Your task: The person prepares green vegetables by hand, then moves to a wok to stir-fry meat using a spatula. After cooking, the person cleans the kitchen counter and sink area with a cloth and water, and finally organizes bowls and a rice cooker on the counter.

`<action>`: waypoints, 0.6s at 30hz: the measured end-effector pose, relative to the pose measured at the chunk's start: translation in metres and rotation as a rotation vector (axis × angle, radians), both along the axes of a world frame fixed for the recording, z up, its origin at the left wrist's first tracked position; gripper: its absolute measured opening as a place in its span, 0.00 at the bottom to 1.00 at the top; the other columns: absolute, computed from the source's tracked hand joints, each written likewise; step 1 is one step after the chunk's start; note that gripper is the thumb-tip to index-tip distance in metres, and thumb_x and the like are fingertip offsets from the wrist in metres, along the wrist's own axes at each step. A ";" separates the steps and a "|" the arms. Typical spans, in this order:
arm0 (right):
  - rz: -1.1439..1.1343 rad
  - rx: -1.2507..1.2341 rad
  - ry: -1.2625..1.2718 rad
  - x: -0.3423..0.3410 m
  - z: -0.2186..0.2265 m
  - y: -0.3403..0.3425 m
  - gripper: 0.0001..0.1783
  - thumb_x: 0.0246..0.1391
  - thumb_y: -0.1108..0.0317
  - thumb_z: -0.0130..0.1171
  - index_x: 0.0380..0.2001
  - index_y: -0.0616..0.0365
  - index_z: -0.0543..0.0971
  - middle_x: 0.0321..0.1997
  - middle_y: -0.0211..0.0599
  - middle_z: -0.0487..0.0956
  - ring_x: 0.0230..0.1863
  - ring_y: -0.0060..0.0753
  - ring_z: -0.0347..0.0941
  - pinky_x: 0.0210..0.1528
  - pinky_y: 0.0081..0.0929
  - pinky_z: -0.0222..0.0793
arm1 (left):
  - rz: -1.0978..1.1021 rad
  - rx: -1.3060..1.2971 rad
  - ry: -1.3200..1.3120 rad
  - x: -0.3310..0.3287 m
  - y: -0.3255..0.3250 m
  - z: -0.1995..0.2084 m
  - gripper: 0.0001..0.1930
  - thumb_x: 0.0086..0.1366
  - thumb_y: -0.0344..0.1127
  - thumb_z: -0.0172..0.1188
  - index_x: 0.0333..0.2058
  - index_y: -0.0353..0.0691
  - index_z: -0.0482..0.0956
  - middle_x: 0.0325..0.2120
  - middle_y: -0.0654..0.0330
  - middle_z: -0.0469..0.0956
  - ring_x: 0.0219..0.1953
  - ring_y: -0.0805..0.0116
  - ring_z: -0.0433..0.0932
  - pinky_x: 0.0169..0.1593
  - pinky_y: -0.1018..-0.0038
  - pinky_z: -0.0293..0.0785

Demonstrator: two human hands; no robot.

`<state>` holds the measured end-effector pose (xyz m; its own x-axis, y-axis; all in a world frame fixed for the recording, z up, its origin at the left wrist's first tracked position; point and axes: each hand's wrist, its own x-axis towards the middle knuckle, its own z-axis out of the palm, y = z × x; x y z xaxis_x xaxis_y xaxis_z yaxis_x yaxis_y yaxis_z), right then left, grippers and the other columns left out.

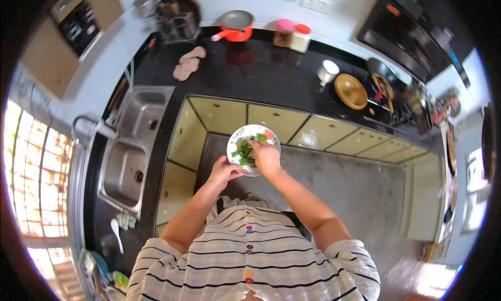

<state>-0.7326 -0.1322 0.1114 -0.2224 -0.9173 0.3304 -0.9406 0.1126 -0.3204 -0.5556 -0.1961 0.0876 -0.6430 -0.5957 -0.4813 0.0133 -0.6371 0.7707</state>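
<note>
A white plate (257, 130) with red and green patterns near its rim is held up in front of my body, above the floor. Cut green leaves (243, 150) lie on it in a loose heap. My left hand (223, 171) grips the plate's near left edge, fingers partly hidden beneath. Reaching over the plate from the right, my right hand (266, 158) has its fingers closed down in the leaves; its fingertips are partly covered by them.
A black counter (261, 66) bends around me, with a double steel sink (122, 168) at left. Along the back stand a red pot (237, 27), two lidded jars (292, 36), a white mug (328, 71) and a brown basket (350, 91). A white spoon (116, 234) lies near the sink.
</note>
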 end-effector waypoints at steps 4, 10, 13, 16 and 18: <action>-0.123 -0.126 -0.086 -0.057 0.002 0.016 0.20 0.44 0.70 0.59 0.45 0.50 0.80 0.49 0.43 0.74 0.40 0.45 0.76 0.37 0.37 0.74 | -0.075 0.016 -0.101 -0.077 -0.010 0.012 0.21 0.54 0.20 0.58 0.49 0.31 0.67 0.41 0.50 0.78 0.40 0.58 0.82 0.45 0.64 0.82; -0.305 0.018 -0.084 -0.120 0.005 -0.001 0.25 0.39 0.61 0.67 0.45 0.51 0.80 0.46 0.41 0.75 0.47 0.50 0.72 0.45 0.44 0.69 | -0.239 0.057 -0.065 -0.178 -0.047 -0.015 0.21 0.54 0.17 0.55 0.49 0.32 0.67 0.43 0.51 0.74 0.43 0.57 0.80 0.45 0.61 0.83; -0.323 0.059 -0.177 -0.167 -0.016 -0.023 0.19 0.41 0.68 0.65 0.41 0.52 0.80 0.37 0.39 0.77 0.40 0.46 0.75 0.38 0.42 0.72 | -0.338 0.090 -0.036 -0.229 -0.071 -0.022 0.21 0.55 0.17 0.55 0.49 0.33 0.66 0.44 0.52 0.73 0.43 0.57 0.80 0.45 0.61 0.83; -0.397 0.154 -0.243 -0.202 -0.002 -0.054 0.14 0.45 0.74 0.58 0.38 0.52 0.81 0.34 0.35 0.79 0.42 0.41 0.75 0.42 0.42 0.70 | -0.361 0.075 -0.055 -0.264 -0.107 -0.029 0.21 0.55 0.17 0.55 0.49 0.33 0.66 0.44 0.52 0.73 0.42 0.58 0.80 0.45 0.61 0.82; -0.404 0.088 -0.062 -0.237 -0.004 -0.067 0.15 0.46 0.74 0.57 0.39 0.50 0.81 0.36 0.35 0.79 0.45 0.40 0.74 0.48 0.42 0.67 | -0.410 0.094 -0.061 -0.290 -0.130 -0.018 0.22 0.55 0.18 0.56 0.49 0.34 0.65 0.43 0.53 0.74 0.41 0.58 0.81 0.45 0.61 0.82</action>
